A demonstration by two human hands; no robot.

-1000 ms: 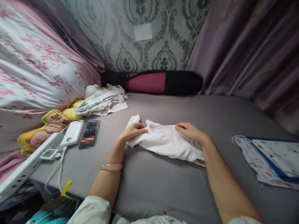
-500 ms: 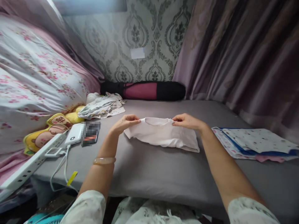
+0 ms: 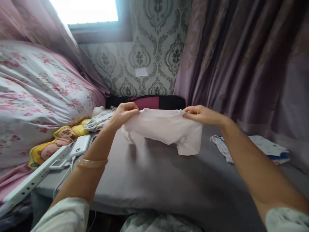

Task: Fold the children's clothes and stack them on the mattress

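A small pale pink garment (image 3: 164, 128) hangs in the air above the grey bed sheet (image 3: 154, 174), stretched between both hands. My left hand (image 3: 124, 112) pinches its top left edge, fingers closed. At the top right edge my right hand (image 3: 201, 114) grips it in the same way. The lower hem and a short sleeve dangle free just above the sheet. A bracelet sits on my left wrist.
A floral quilt (image 3: 36, 96) is piled at the left, with a yellow plush toy (image 3: 51, 141), a white power bank (image 3: 80, 145) and a white power strip (image 3: 31, 182) below it. Crumpled clothes (image 3: 100, 118) and a black-and-pink roll (image 3: 149, 101) lie at the back. Folded printed cloths (image 3: 263, 148) rest at the right by the curtain.
Both hands have lifted the garment off the sheet and spread it between them. The camera has tilted upward, showing the window.
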